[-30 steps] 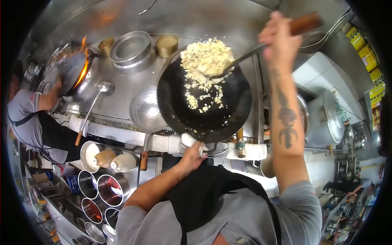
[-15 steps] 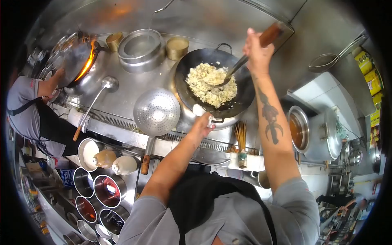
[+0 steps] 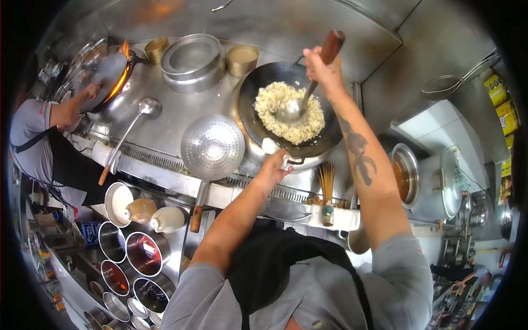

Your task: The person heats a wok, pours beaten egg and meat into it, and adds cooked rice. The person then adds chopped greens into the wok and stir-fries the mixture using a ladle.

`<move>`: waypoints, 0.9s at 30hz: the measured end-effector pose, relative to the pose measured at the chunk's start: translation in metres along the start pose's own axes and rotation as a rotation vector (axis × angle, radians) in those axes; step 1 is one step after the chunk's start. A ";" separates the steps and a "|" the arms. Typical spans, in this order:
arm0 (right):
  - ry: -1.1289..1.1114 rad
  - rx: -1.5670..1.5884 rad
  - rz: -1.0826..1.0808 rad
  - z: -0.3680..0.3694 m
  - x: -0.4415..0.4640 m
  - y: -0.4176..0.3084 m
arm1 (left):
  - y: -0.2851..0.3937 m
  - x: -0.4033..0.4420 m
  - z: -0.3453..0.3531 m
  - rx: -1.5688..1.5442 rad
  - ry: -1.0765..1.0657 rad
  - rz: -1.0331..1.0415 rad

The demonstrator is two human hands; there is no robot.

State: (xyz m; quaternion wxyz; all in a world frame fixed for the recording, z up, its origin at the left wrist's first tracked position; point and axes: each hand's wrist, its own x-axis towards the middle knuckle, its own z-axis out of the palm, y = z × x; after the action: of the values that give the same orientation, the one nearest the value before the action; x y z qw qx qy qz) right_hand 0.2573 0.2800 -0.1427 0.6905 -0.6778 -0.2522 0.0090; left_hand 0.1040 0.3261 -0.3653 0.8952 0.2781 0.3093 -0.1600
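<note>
A black wok (image 3: 253, 118) sits on the stove, with fried rice (image 3: 275, 100) spread over its middle. My left hand (image 3: 273, 169) is closed on a white cloth (image 3: 270, 146) at the wok's near handle. My right hand (image 3: 325, 71) grips the wooden-ended handle of a metal ladle (image 3: 291, 110) above the wok's far right side. The ladle's bowl rests in the rice. The rice lies around the bowl, some of it hidden beneath.
Left of the wok lie a perforated skimmer (image 3: 213, 147) and another ladle (image 3: 149, 106). A co-worker (image 3: 38, 129) handles a flaming wok (image 3: 110, 82) at far left. Sauce pots (image 3: 144, 253) stand lower left, a bamboo brush (image 3: 326, 190) near the front edge, a stockpot (image 3: 434, 190) at right.
The wok has come down from its forward tilt onto the burner, and the tossed rice has gathered inside. My right hand has moved left, bringing the ladle more upright with its bowl in the rice.
</note>
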 end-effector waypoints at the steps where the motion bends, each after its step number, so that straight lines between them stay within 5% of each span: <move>1: 0.038 -0.010 0.010 0.002 -0.001 -0.017 | 0.000 -0.003 -0.001 0.011 0.016 0.002; 5: 0.213 0.103 -0.021 -0.016 -0.021 -0.058 | -0.006 0.016 -0.014 -0.007 -0.052 -0.050; 9: 0.384 -0.021 0.078 -0.081 0.017 -0.003 | -0.021 -0.078 0.019 -0.093 0.032 0.017; 13: 0.479 0.202 -0.062 -0.123 0.018 -0.078 | -0.023 -0.139 0.019 -0.058 -0.052 -0.049; 16: 0.486 -0.261 -0.073 -0.104 0.000 -0.054 | -0.016 -0.104 0.018 -0.059 -0.060 0.009; 19: 0.562 0.108 -0.153 -0.066 -0.010 -0.042 | -0.078 -0.051 -0.061 -0.040 -0.075 0.037; 21: 0.492 0.076 -0.211 -0.062 -0.005 -0.078 | -0.094 -0.088 -0.090 0.057 -0.030 -0.077; 23: 0.329 0.139 -0.372 -0.058 -0.009 -0.115 | -0.077 -0.118 -0.065 0.134 0.030 -0.095; 25: 0.385 0.146 -0.304 -0.051 -0.010 -0.132 | -0.048 -0.097 -0.036 -0.003 -0.032 0.043; 26: 0.384 0.161 -0.260 -0.049 -0.014 -0.132 | -0.022 -0.108 -0.012 0.119 -0.210 0.214; 27: 0.382 0.170 -0.225 -0.049 -0.015 -0.135 | -0.009 -0.078 -0.012 -0.017 -0.164 0.033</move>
State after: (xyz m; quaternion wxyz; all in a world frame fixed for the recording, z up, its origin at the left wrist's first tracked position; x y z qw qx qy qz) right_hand 0.2172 0.2181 -0.0182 0.7769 -0.5744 -0.1890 -0.1752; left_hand 0.0353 0.3353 -0.3268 0.9224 0.2616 0.2317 -0.1647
